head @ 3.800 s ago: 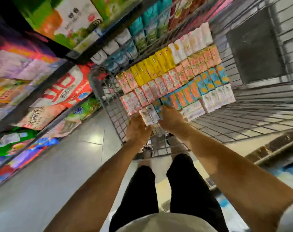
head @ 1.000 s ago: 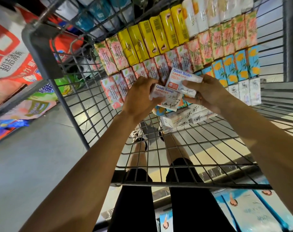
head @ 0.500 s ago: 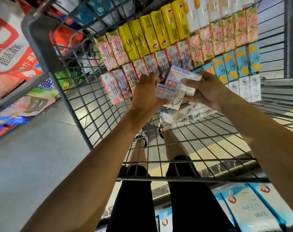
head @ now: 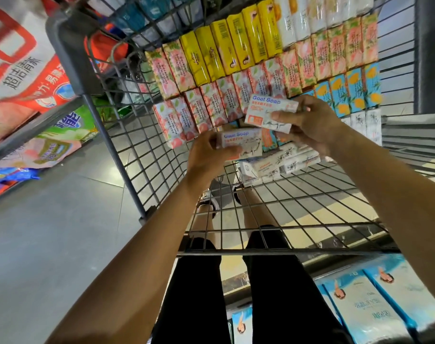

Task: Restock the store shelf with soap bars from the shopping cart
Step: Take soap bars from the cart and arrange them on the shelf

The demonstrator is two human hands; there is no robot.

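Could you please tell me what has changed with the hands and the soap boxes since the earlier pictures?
Each of the hands took a white Goat Soap box from the grey wire shopping cart. The left hand and its box have since dropped lower; the right hand holds its box higher. The stacked rows of soap stayed put.

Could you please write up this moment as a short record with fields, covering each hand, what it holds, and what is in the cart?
left hand: left hand grips one Goat Soap box
right hand: right hand holds a second Goat Soap box, higher up
position: both boxes lifted above the shopping cart
cart contents: rows of yellow soap bars, pink floral soap bars, blue soap bars, loose white boxes
stage: boxes picked, not yet shelved
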